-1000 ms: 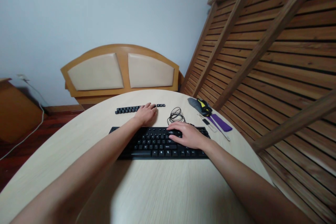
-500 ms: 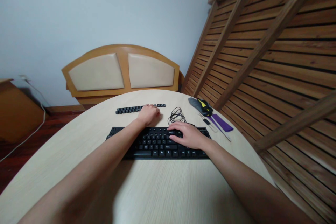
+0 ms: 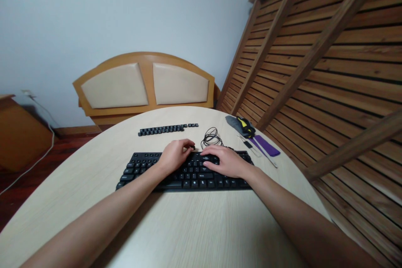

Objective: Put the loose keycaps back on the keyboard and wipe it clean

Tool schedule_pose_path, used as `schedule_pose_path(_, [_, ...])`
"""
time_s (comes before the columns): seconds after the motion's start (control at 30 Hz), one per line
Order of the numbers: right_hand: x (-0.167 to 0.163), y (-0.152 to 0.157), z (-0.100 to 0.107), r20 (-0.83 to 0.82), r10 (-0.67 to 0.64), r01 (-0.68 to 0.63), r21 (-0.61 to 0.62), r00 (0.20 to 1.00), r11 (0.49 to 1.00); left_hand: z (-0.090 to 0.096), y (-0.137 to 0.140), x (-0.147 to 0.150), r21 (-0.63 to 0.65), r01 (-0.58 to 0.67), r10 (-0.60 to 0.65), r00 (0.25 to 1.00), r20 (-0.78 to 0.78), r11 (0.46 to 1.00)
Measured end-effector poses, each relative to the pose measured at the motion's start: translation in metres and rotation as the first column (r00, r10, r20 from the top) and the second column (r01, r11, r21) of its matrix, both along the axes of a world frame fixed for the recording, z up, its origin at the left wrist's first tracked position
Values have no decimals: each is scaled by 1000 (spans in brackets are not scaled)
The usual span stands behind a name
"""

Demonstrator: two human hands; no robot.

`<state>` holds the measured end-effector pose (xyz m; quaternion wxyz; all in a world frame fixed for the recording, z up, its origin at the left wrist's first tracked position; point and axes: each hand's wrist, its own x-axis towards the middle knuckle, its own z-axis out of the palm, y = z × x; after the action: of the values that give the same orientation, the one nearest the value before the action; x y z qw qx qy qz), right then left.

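A black keyboard [image 3: 138, 166] lies flat on the pale round table. Above its upper edge, my left hand [image 3: 174, 157] is closed in a pinch, with a small dark keycap [image 3: 192, 148] showing at its fingertips. My right hand [image 3: 224, 161] rests on the right part of the keyboard, thumb and fingers apart, covering some keys. Beyond the keyboard, loose black keycaps [image 3: 161, 130] stand in rows on the table. The keyboard's black cable [image 3: 211, 136] is coiled behind my right hand.
To the right lie a screwdriver with a yellow and black handle [image 3: 245, 127], a grey cloth-like piece [image 3: 233, 123], a purple strip [image 3: 266, 145] and a wire tool with a black grip [image 3: 248, 145]. A slatted wooden frame [image 3: 314, 75] leans beside the table; a headboard [image 3: 150, 79] stands behind.
My left hand has come back from the row of loose keycaps to the keyboard's upper edge, with a keycap at its fingertips. The right hand has stayed almost in place.
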<state>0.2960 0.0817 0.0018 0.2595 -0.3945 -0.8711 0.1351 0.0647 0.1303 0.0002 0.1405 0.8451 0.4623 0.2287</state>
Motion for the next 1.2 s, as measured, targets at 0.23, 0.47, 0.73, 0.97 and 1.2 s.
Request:
schedule_pose_path(0.23, [0, -1, -1, 15, -5, 5, 2, 1000, 1000, -10, -23, -7, -176, 94, -30, 941, 336, 980])
schedule_pose_path(0.47, [-1, -3, -1, 26, -20, 20, 5, 999, 1000, -15, -23, -7, -196, 197, -112, 920, 376, 961])
schedule_pose_path(0.73, [-3, -4, 0, 26, -23, 23, 10, 999, 1000, -10, -26, -7, -103, 173, -141, 955, 261, 980])
schedule_pose_path(0.97, [-3, -4, 0, 22, -29, 29, 19, 999, 999, -8, -29, -4, 6, 171, -169, 968, 183, 985])
schedule_pose_path(1.2, [-4, -4, -1, 42, -22, 21, 29, 999, 999, -7, -32, -2, 87, 221, -232, 963, 137, 971])
